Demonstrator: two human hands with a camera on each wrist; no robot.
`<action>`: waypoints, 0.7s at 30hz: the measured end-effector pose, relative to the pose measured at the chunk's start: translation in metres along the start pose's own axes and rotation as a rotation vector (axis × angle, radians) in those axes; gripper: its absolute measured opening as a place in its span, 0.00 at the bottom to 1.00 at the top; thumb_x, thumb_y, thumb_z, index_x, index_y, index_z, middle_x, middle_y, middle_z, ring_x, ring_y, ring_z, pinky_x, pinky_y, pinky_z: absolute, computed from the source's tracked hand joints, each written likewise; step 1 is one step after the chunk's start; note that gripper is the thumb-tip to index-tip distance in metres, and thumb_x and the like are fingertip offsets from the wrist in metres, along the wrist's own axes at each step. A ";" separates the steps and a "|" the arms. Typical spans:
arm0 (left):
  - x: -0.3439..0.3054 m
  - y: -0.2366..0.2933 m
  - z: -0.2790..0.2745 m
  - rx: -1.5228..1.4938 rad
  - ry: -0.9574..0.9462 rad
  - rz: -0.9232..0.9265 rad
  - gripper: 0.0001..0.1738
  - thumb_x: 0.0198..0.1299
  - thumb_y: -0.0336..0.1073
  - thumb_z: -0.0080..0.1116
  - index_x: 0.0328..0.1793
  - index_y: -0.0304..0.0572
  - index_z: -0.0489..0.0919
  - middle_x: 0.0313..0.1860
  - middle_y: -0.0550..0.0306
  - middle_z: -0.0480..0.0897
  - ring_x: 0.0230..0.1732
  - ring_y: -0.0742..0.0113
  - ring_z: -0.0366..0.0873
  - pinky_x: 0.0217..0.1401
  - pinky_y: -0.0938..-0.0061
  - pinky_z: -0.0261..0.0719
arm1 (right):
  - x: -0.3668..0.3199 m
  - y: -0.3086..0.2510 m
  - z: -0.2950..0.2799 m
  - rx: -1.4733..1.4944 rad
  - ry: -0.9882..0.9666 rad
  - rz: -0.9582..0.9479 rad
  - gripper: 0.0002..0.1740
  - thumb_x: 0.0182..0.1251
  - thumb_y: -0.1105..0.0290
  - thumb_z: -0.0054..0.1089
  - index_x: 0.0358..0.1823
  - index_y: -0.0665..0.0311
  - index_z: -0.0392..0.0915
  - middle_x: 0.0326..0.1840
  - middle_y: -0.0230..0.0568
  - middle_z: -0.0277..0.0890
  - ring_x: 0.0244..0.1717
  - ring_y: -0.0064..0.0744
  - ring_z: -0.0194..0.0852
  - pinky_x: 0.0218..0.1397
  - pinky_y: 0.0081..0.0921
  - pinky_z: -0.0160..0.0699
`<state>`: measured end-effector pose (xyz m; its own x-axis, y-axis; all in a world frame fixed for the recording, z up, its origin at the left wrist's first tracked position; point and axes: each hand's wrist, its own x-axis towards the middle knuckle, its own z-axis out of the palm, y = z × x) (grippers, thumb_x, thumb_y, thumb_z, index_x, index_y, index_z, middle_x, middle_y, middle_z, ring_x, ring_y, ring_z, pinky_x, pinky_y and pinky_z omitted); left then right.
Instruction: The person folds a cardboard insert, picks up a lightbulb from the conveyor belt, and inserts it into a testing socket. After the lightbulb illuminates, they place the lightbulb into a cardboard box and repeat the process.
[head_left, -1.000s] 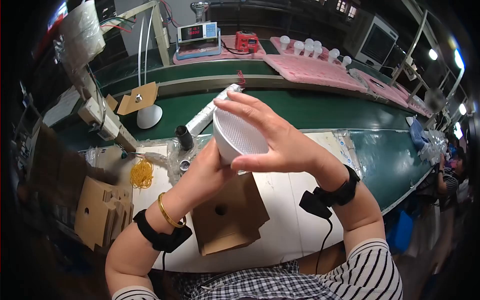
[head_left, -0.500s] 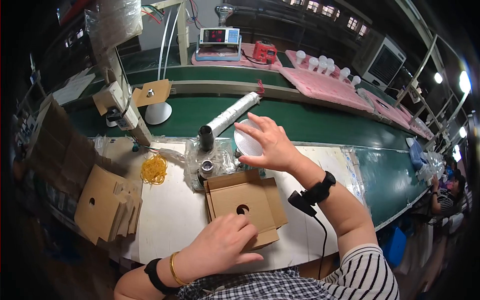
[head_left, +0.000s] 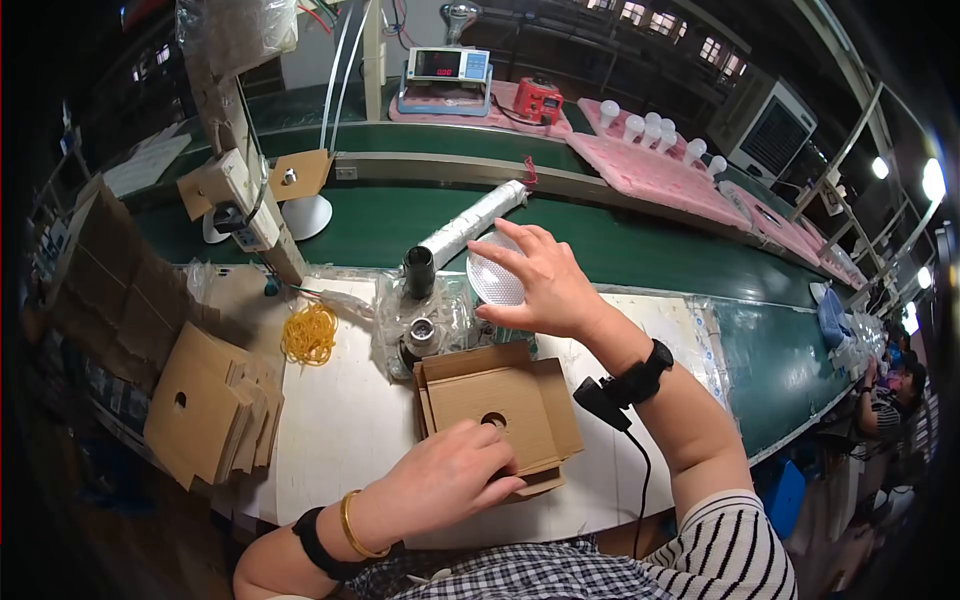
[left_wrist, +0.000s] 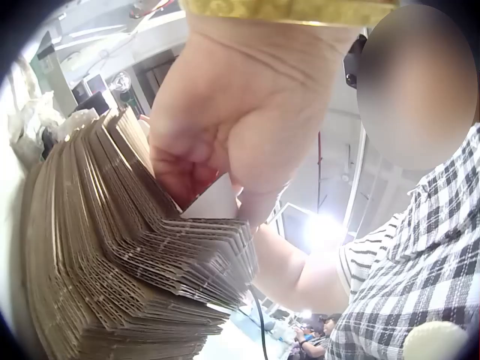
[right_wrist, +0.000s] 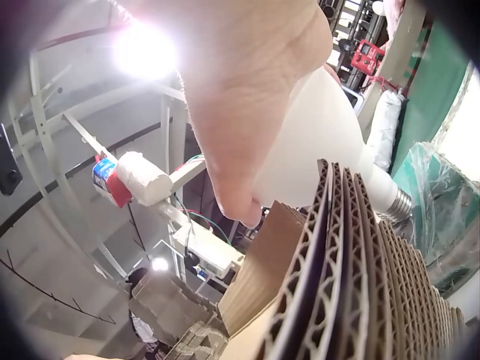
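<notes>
My right hand (head_left: 552, 283) grips a white reflector light bulb (head_left: 492, 277) by its wide rim, its textured face turned up toward me. In the right wrist view the bulb's smooth white body (right_wrist: 319, 142) narrows to a metal screw base (right_wrist: 403, 206). My left hand (head_left: 447, 474) is at the near side of a stack of folded cardboard pieces (head_left: 480, 385), whose top piece has a round hole. Seen from the left wrist, a pale flap (left_wrist: 214, 199) of the top piece sits between thumb and curled fingers; the fingertips are partly hidden.
Behind the stack stand a metal lamp socket (head_left: 421, 333) and a dark cylinder (head_left: 419, 270). Yellow rubber bands (head_left: 309, 335) lie left, near more cardboard pieces (head_left: 200, 410). Farther back are a digital meter (head_left: 447, 72) and several white bulbs (head_left: 657, 133) on pink foam.
Both hands were together at the bulb one second ago. My left hand has since left it and come down to the cardboard stack; the right has kept the bulb.
</notes>
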<state>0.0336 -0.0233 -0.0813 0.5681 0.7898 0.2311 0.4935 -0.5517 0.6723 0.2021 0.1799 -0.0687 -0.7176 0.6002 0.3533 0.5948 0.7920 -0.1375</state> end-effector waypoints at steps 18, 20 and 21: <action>0.002 0.000 0.007 0.124 0.088 0.035 0.10 0.59 0.42 0.67 0.37 0.46 0.80 0.32 0.57 0.76 0.38 0.56 0.77 0.42 0.64 0.78 | 0.001 0.001 0.001 -0.057 0.011 0.021 0.44 0.50 0.39 0.69 0.72 0.36 0.71 0.76 0.48 0.62 0.71 0.55 0.61 0.61 0.52 0.69; 0.001 0.000 0.008 0.123 0.085 0.031 0.10 0.59 0.42 0.67 0.37 0.46 0.80 0.32 0.57 0.76 0.38 0.56 0.77 0.42 0.64 0.78 | 0.001 0.002 0.002 -0.039 0.011 0.041 0.44 0.51 0.39 0.69 0.72 0.36 0.71 0.76 0.48 0.62 0.70 0.54 0.62 0.61 0.52 0.69; 0.001 0.000 0.008 0.124 0.083 0.027 0.10 0.60 0.41 0.67 0.37 0.46 0.80 0.32 0.57 0.76 0.38 0.56 0.77 0.43 0.64 0.78 | 0.001 0.004 0.003 -0.032 0.014 0.047 0.44 0.51 0.39 0.69 0.72 0.36 0.71 0.76 0.49 0.62 0.71 0.53 0.61 0.61 0.52 0.69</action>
<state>0.0395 -0.0246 -0.0868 0.5285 0.7907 0.3091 0.5590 -0.5981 0.5742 0.2024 0.1837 -0.0717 -0.6834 0.6350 0.3601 0.6394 0.7587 -0.1246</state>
